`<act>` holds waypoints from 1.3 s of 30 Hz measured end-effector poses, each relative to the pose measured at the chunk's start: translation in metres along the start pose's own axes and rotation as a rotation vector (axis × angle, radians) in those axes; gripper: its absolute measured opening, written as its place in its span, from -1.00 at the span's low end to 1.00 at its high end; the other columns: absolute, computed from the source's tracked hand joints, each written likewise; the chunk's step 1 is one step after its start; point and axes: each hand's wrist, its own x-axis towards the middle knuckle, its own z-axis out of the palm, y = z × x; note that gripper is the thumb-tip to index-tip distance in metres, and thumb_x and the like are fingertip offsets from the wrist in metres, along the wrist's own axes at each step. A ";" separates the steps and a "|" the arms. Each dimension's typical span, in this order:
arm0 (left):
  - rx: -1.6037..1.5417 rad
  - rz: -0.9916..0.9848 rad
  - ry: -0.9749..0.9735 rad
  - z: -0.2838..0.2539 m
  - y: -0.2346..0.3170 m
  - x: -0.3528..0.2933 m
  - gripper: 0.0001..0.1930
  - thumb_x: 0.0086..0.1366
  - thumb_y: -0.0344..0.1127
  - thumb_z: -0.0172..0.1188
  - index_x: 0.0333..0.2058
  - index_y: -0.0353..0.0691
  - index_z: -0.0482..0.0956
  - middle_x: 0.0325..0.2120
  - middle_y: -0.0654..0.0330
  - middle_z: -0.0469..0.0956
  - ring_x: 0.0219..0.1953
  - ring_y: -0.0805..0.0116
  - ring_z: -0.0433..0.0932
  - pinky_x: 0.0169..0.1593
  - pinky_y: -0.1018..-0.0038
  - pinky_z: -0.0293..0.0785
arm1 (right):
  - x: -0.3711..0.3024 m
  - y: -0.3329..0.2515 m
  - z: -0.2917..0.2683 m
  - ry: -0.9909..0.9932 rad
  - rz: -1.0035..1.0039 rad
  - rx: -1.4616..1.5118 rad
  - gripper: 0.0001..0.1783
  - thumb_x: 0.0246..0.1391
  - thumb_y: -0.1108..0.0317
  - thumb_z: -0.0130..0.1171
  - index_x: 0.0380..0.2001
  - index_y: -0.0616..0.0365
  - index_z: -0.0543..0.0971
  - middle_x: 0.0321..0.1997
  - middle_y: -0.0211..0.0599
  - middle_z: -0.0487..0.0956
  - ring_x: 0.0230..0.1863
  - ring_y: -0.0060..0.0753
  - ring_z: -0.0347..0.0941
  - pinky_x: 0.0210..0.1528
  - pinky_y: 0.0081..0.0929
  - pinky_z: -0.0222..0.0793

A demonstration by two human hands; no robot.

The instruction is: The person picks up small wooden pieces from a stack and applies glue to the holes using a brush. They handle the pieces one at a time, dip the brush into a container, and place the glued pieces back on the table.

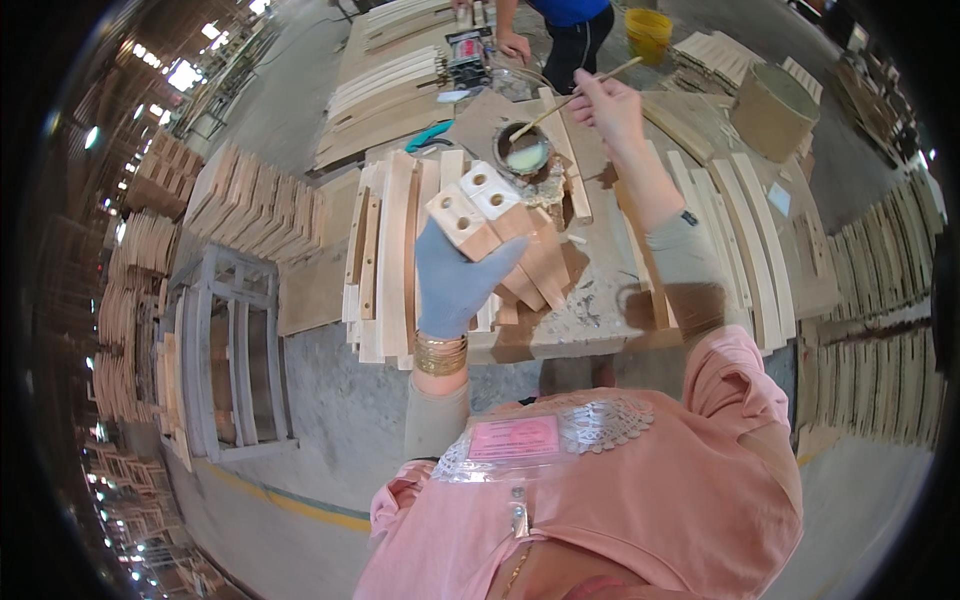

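In a grey glove, my left hand (452,285) is closed around wooden pieces (460,222) whose pale end faces, with round holes, point up. A thin stick (556,108) is pinched in my bare right hand (612,108). Its lower end reaches into a round, crusted pot (523,150) with pale glue-like stuff inside, just beyond the held pieces. I cannot make out whether the stick's tip has bristles. Below the pot, more wooden pieces (545,265) lie on the worktable (600,315), partly hidden by my left hand.
Curved wooden slats (400,240) lie left of my left hand, others (745,240) to the right. A teal-handled tool (428,137) rests left of the pot. A large drum-shaped container (773,110) stands far right. Across the table is another person (575,40), near a yellow bucket (648,35).
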 end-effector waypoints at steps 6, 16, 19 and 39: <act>0.023 0.081 -0.031 0.009 0.004 0.007 -0.45 -0.08 -0.33 0.38 -0.11 -0.41 0.38 -0.22 0.10 0.54 -0.22 0.46 0.52 -0.18 0.51 0.47 | -0.011 -0.098 0.013 -0.163 -0.237 0.184 -0.71 0.04 0.18 0.20 -0.54 0.19 0.49 -0.67 -0.35 0.51 -0.74 -0.74 0.32 -0.70 -0.83 0.19; -0.020 0.096 -0.032 0.011 -0.003 0.010 -0.41 -0.09 -0.26 0.38 -0.10 -0.43 0.38 -0.26 0.02 0.56 -0.23 0.38 0.56 -0.18 0.50 0.49 | -0.100 -0.195 0.046 -0.447 -0.370 -0.212 -0.71 0.07 0.30 0.16 -0.63 0.27 0.52 -0.77 -0.45 0.45 -0.78 -0.80 0.29 -0.77 -0.82 0.13; -0.039 0.117 -0.037 0.013 -0.003 0.010 -0.40 -0.09 -0.25 0.38 -0.10 -0.43 0.38 -0.26 0.02 0.56 -0.23 0.37 0.57 -0.20 0.50 0.49 | -0.096 -0.185 0.043 -0.491 -0.461 -0.294 -0.71 0.05 0.26 0.18 -0.61 0.25 0.53 -0.75 -0.43 0.46 -0.77 -0.80 0.29 -0.76 -0.82 0.12; 0.008 0.140 -0.023 0.012 0.000 0.007 -0.39 -0.10 -0.20 0.38 -0.09 -0.40 0.39 -0.26 0.03 0.57 -0.23 0.35 0.57 -0.17 0.49 0.48 | -0.117 -0.207 0.056 -0.498 -0.461 -0.281 -0.73 0.06 0.32 0.17 -0.62 0.26 0.54 -0.77 -0.44 0.46 -0.78 -0.81 0.29 -0.78 -0.83 0.11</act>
